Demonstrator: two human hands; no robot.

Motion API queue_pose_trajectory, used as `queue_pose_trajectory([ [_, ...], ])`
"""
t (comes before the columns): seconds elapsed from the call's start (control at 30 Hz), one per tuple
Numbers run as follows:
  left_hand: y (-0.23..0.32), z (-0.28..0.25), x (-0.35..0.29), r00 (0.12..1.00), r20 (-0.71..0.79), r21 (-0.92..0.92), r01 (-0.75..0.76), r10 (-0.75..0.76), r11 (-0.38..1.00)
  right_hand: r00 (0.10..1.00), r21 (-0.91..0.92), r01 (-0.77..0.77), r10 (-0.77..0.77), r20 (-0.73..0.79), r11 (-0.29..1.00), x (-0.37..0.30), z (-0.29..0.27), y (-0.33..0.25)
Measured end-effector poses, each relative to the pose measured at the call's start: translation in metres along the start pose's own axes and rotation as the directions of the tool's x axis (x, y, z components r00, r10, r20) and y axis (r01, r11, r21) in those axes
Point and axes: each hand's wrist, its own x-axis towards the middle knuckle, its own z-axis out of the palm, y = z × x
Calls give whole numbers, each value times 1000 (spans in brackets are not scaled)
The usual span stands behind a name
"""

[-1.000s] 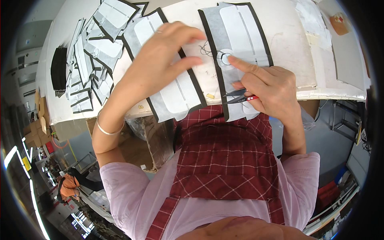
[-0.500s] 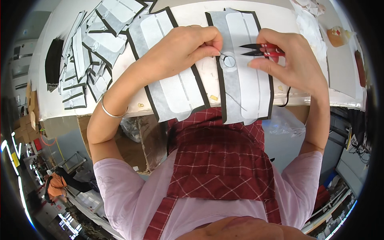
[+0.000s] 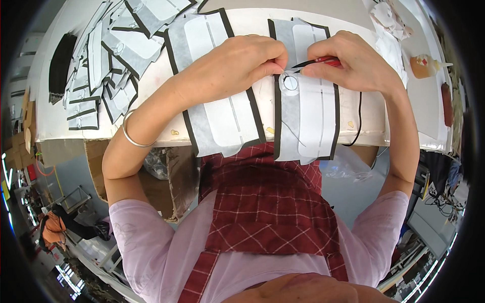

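A grey and white fabric panel with black edging (image 3: 308, 121) lies on the white table (image 3: 242, 25) and hangs over its near edge. It has a small round ring near its top. My left hand (image 3: 237, 65) pinches something thin just above that ring, fingers closed. My right hand (image 3: 348, 63) holds small red-handled thread snips (image 3: 316, 62), their black blades pointing left toward my left fingertips. A thin thread trails down the panel. A second similar panel (image 3: 222, 116) lies under my left wrist, beside the first.
A pile of several similar black-edged panels (image 3: 108, 55) covers the left part of the table. An orange and white small object (image 3: 423, 65) and pale scraps (image 3: 389, 25) lie at the right. A black cord (image 3: 359, 118) hangs off the table edge. Cardboard boxes stand below.
Both hands have drawn together above the panel's ring. My right hand brought the snips left to my left fingertips. The view has shifted, so the panels sit lower in the picture.
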Motion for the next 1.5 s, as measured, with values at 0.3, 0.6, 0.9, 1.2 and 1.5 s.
queue_pose_trajectory([
  [0.3,6,0,1,999,-7,7,38,-37,999,997,45,21,-24,75,999,16,2,2],
  [0.6,7,1,1,999,-17,22,41,-41,999,991,85,27,-38,128,996,21,2,3],
  [0.9,5,-1,0,973,-24,-276,214,-229,937,953,186,-58,-1,303,981,17,-10,4],
  [1.2,73,16,-17,987,127,23,-99,96,995,715,263,-260,368,-595,929,-150,-34,32],
  [1.5,64,27,-21,973,205,242,-155,106,958,222,213,-727,516,-827,653,-249,28,32],
])
